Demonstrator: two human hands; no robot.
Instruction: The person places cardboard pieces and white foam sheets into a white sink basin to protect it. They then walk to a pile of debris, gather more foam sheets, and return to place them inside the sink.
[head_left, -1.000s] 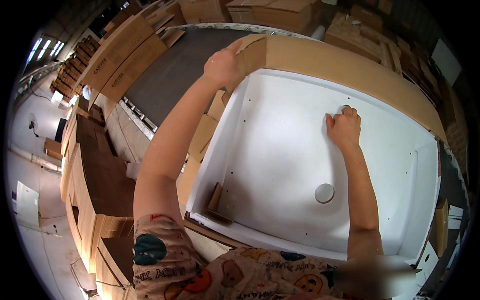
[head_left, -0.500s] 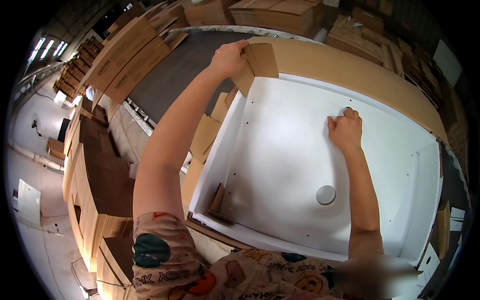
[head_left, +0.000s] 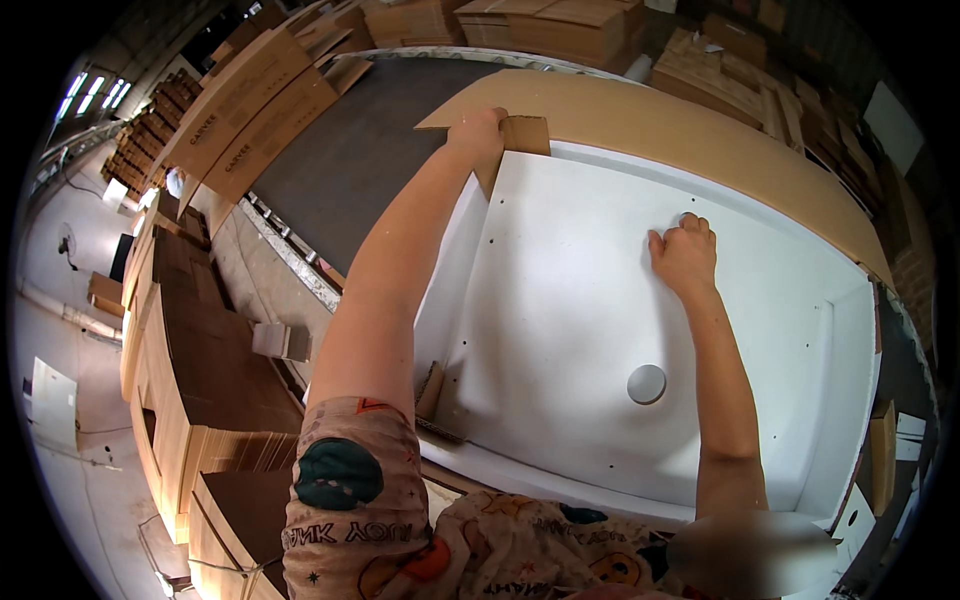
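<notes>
A white panel (head_left: 570,300) with small dark holes lies inside an open cardboard box, framed by white foam strips (head_left: 825,375). At its far left corner, my left hand (head_left: 478,138) grips a folded cardboard corner piece (head_left: 527,134) and presses it down over the foam. My right hand (head_left: 688,258) rests on the panel's far part, fingers curled over a small round grey piece (head_left: 685,216), mostly hidden by them. Nearer to me, a grey disc (head_left: 646,385) sits on the panel. Another cardboard corner piece (head_left: 430,392) stands at the near left corner, partly behind my left arm.
A long cardboard flap (head_left: 680,120) extends along the box's far side. Beyond it lies a dark conveyor belt (head_left: 330,170). Cardboard stacks (head_left: 210,370) stand at the left, with more piles (head_left: 550,25) at the back. Printed cartons (head_left: 250,120) lean at the far left.
My left hand has moved down slightly with the corner piece, which now sits lower at the corner. The far flap's left end has come into sight. My right hand stays nearly where it was.
</notes>
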